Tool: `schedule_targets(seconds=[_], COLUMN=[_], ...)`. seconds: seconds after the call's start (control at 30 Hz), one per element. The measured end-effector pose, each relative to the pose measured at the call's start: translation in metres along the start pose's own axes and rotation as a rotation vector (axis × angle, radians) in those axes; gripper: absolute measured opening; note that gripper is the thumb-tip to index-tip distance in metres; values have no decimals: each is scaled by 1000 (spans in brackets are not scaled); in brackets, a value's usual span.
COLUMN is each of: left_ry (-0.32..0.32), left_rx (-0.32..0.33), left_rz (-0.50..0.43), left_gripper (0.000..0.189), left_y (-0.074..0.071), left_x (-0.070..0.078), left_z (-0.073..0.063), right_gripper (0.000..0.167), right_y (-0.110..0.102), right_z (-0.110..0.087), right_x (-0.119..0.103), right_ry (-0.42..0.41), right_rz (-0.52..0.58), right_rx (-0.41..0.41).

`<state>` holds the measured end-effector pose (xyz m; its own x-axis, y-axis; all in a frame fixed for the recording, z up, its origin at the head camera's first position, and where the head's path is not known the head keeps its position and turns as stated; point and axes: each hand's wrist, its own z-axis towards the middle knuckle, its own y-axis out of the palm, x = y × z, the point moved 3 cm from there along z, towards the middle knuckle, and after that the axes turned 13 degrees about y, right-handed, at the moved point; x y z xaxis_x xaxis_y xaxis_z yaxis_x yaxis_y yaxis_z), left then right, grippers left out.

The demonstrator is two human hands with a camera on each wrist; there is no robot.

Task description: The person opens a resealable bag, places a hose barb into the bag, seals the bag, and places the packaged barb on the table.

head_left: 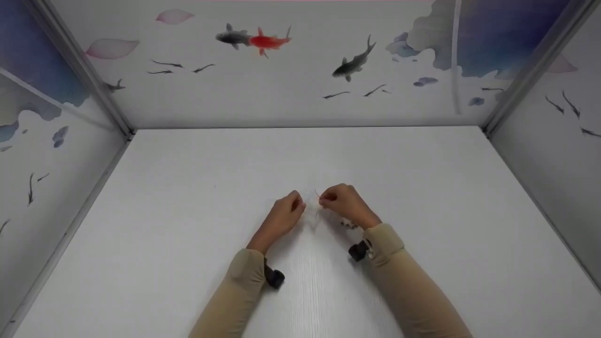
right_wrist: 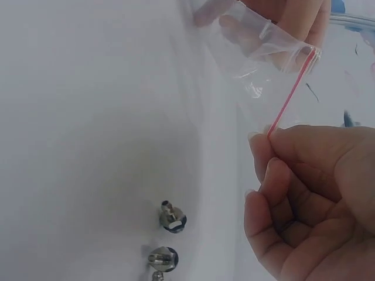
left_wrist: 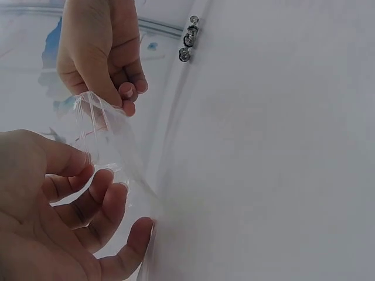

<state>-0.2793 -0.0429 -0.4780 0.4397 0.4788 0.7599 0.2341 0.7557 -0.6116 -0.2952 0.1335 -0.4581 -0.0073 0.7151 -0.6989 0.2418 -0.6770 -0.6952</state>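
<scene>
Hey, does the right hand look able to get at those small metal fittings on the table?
Probably yes: the metal fittings lie on the table near the right hand, with nothing seen blocking them. But that hand pinches the clear bag, so it would likely need to let go first.

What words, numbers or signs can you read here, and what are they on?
None: I can't read any words, numbers or signs.
Clear bag: just a red line along its edge, no letters I can see.
Metal pieces: no writing I can make out.
Back wall: painted fish, not words.
Black cameras on the wrists: too small to tell.
</scene>
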Motion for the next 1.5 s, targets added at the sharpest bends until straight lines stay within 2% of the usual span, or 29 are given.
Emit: schedule_targets(seconds=[0.37,0.53,0.83,1.33,1.5], left_ry=[-49,-34,-12,-12,-17], left_rx=[-43,-64,-107,-152,-145], left_rz=[-65,-86,-58,-59,-50], left_gripper=[14,15,17,16,12], left_y=[-4,-7,-13,-16,-17], left_x=[0,-2,-3,-13,-19], left_z=[-2,-3,-6,-8,-9], right_gripper=[15,14,14,13,13], right_y=[-5,-6,-12,-16,-13], right_z=[-1,-1,-4,-6,-7], right_x=[1,-1,-5,-9,-8], right_ry=[-17,-60,-72,-31,-65], right_rz=[-46,-82,-146,-177,-178], right_rx=[4,12,4,-63,-87])
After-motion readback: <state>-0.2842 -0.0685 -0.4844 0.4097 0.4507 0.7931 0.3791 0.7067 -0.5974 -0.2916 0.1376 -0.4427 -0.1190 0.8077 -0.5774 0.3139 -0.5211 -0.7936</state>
